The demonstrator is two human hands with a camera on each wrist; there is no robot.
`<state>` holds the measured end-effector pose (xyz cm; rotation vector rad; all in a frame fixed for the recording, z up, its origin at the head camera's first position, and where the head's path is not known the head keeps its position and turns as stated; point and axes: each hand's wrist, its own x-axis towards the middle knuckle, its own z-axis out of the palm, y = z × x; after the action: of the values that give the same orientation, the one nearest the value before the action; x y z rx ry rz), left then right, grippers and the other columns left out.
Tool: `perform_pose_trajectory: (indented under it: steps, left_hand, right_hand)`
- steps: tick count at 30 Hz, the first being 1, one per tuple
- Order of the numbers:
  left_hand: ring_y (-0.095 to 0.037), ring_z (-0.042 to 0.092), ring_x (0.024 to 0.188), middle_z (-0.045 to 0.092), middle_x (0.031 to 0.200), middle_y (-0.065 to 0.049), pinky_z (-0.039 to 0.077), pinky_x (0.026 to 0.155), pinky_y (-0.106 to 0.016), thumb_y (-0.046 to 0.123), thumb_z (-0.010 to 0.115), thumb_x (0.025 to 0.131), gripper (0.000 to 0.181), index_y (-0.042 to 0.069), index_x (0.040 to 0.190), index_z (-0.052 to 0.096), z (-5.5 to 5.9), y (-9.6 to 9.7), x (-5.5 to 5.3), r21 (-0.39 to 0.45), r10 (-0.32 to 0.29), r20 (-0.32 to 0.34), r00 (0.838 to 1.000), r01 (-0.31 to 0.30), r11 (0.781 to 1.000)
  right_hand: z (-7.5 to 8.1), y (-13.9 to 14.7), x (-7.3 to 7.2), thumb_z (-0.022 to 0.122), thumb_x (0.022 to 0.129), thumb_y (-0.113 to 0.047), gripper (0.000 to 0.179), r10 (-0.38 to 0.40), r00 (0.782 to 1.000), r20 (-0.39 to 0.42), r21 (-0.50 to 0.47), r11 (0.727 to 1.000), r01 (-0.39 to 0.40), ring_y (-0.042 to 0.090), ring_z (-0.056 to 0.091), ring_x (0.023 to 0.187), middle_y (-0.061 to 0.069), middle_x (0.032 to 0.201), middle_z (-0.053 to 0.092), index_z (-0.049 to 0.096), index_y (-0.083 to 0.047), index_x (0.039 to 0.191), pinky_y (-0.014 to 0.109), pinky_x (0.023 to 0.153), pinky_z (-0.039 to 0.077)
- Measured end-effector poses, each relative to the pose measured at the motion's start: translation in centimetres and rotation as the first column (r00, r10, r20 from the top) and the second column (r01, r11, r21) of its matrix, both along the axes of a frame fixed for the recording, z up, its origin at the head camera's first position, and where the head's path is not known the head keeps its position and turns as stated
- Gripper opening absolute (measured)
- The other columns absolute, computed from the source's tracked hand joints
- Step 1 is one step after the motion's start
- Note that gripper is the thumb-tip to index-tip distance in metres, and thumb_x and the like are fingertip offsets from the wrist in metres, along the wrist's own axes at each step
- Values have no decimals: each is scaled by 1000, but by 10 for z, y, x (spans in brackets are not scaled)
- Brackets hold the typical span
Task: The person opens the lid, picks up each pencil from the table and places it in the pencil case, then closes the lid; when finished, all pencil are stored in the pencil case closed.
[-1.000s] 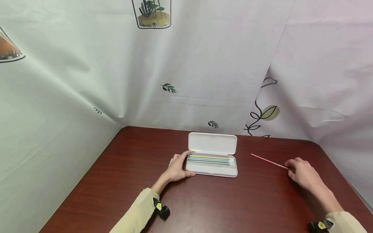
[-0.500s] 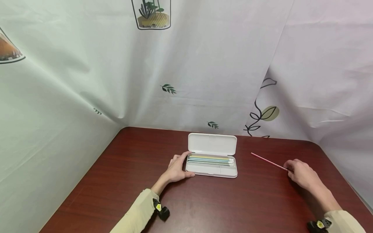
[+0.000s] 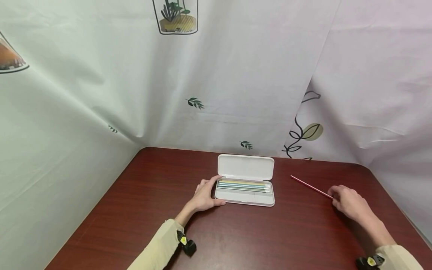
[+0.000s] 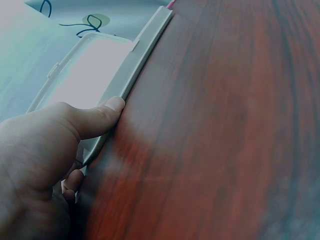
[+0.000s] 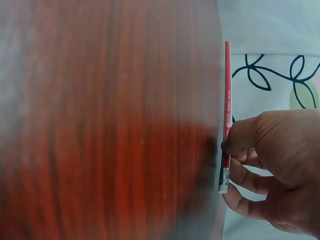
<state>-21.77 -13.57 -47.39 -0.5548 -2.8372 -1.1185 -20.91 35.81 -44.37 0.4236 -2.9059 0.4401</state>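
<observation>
An open white pencil case (image 3: 233, 196) lies at the far middle of the table, its lid (image 3: 245, 167) tipped back. Several pencils (image 3: 241, 185), yellow, blue and green, lie side by side in its rear compartment. My left hand (image 3: 203, 197) grips the case's left end, thumb along the front edge, as the left wrist view also shows. To the right, my right hand (image 3: 352, 202) pinches a red pencil (image 5: 228, 90) between thumb and fingers near its eraser end. In the head view the pencil's other end points left, toward the case.
The dark red-brown wooden table (image 3: 270, 236) has rounded far corners. A pale cloth (image 3: 236, 75) with printed leaves and jars hangs behind it and along both sides. A small black device (image 3: 189, 245) is strapped at the left wrist, another (image 3: 369, 261) at the right.
In my right hand the red pencil has swung slightly, its far end rising a little in the head view, and the hand has shifted slightly left. The left hand and case stay put.
</observation>
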Motion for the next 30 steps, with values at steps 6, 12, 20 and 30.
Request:
perform_pose_trajectory:
  steps: [6, 12, 20, 30]
  left_hand:
    - [-29, 43, 113, 61, 126, -12, 32, 92, -48, 29, 89, 73, 88, 14, 147, 44, 1, 0, 1, 3, 1, 1, 1000, -1, 1000]
    - [-29, 43, 113, 61, 126, -13, 32, 92, -48, 29, 89, 73, 88, 13, 147, 44, 1, 0, 1, 3, 1, 5, 1000, -1, 1000]
    - [-28, 43, 113, 61, 125, -13, 32, 91, -48, 29, 90, 72, 89, 13, 147, 44, 0, 0, 0, 7, 1, 3, 1000, -1, 1000]
    - [-30, 44, 112, 61, 126, -14, 32, 92, -49, 29, 90, 72, 89, 13, 147, 44, 2, 0, 2, 1, -8, -12, 1000, 8, 1000]
  right_hand:
    - [2, -9, 2, 72, 75, 5, 20, 34, 999, -34, -24, 999, -35, 25, 57, 72, 5, 84, 59, 67, -6, 90, 48, 55, 45]
    - [6, -20, 2, 73, 75, 5, 22, 71, 996, -62, -32, 997, -73, 20, 54, 71, 1, 84, 58, 67, -8, 91, 43, 55, 43]
    - [14, -34, 4, 74, 70, 6, 27, 128, 977, -172, -29, 990, -135, 13, 50, 68, -5, 82, 55, 68, -10, 91, 38, 53, 41]
    - [24, -53, 5, 75, 70, 7, 28, 167, 963, -209, -27, 984, -177, 14, 51, 69, -5, 84, 57, 69, -11, 91, 38, 56, 42]
